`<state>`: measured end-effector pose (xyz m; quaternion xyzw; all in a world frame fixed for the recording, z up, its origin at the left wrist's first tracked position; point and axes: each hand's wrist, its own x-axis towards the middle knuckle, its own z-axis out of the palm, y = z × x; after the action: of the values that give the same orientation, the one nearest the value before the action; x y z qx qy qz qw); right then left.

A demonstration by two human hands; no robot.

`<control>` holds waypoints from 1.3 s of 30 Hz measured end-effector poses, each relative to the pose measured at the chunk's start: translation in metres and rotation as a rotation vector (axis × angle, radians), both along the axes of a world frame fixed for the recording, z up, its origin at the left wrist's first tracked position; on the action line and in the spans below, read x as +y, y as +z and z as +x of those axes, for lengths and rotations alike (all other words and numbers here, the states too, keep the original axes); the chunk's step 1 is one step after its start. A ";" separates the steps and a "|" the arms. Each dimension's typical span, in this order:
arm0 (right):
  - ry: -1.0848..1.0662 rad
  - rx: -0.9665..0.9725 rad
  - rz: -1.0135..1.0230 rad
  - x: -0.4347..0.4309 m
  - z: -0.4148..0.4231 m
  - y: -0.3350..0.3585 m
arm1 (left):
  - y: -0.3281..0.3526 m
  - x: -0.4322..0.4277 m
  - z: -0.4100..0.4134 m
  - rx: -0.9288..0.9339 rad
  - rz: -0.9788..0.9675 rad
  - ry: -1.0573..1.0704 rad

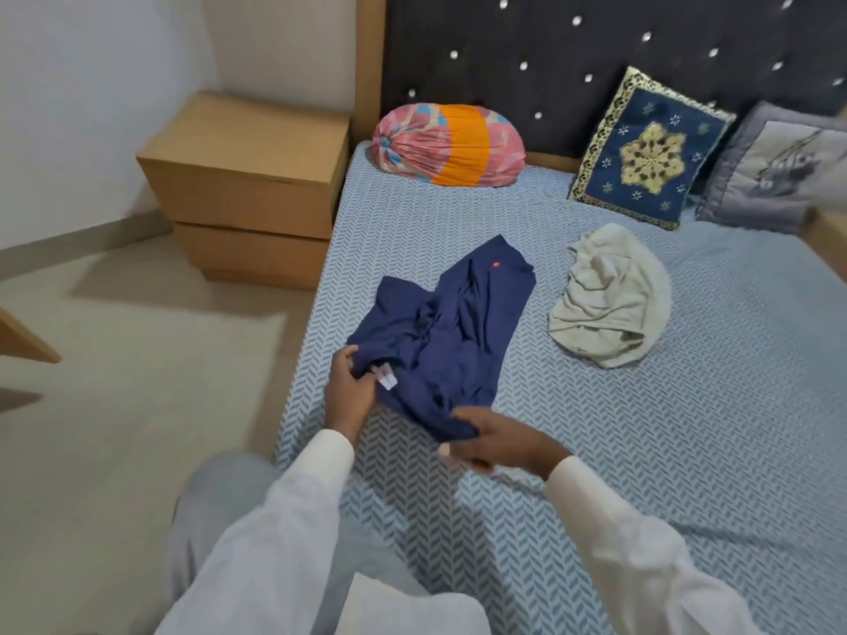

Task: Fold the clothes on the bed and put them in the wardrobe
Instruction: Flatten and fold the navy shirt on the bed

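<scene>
Navy shirt (453, 323) crumpled on bed (687, 451). Left grip (350, 391) clamped on shirt near white label (387, 380); right grip (495, 440) clamped on its near edge. Grey garment (609, 300) lies beside.

One wide-angle camera rides on the person's head and looks forward and down. It views the bed (596, 451) from its side, angled toward the headboard (573, 61) along the top of the view. The floor (114, 451) and a bedside cabinet (247, 176) fill the left. The left hand (350, 387) and right hand (499, 440), holding a navy garment (458, 323), sit close beneath the lens.
</scene>
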<state>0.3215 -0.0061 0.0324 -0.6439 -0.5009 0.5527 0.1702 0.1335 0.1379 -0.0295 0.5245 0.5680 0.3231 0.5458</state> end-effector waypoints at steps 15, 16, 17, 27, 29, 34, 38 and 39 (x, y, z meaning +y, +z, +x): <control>-0.248 0.050 0.169 0.030 0.013 0.031 | 0.102 -0.012 -0.063 -0.349 -0.165 0.160; -0.160 0.020 0.164 0.031 0.008 0.035 | 0.111 -0.014 -0.058 -0.377 -0.138 0.134; -0.128 -0.008 0.200 0.036 0.003 0.037 | 0.117 -0.016 -0.053 -0.371 -0.102 0.098; -0.116 -0.521 0.561 0.082 -0.055 0.046 | 0.148 -0.015 -0.031 0.065 0.365 -0.138; -0.105 -0.522 0.546 0.078 -0.062 0.042 | 0.155 -0.011 -0.031 0.041 0.361 -0.119; -0.268 -0.685 0.692 0.073 -0.063 0.015 | 0.165 -0.005 -0.033 -0.039 0.358 -0.081; -0.142 -0.583 0.475 0.066 -0.039 -0.012 | 0.170 -0.007 -0.038 -0.256 0.178 0.034; -0.077 -0.492 0.465 0.062 -0.039 -0.016 | 0.171 -0.008 -0.038 -0.309 0.127 0.057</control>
<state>0.2822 0.0554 0.0163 -0.7205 -0.6148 0.2448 0.2072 0.0958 0.1298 0.1412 0.4855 0.4705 0.4506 0.5831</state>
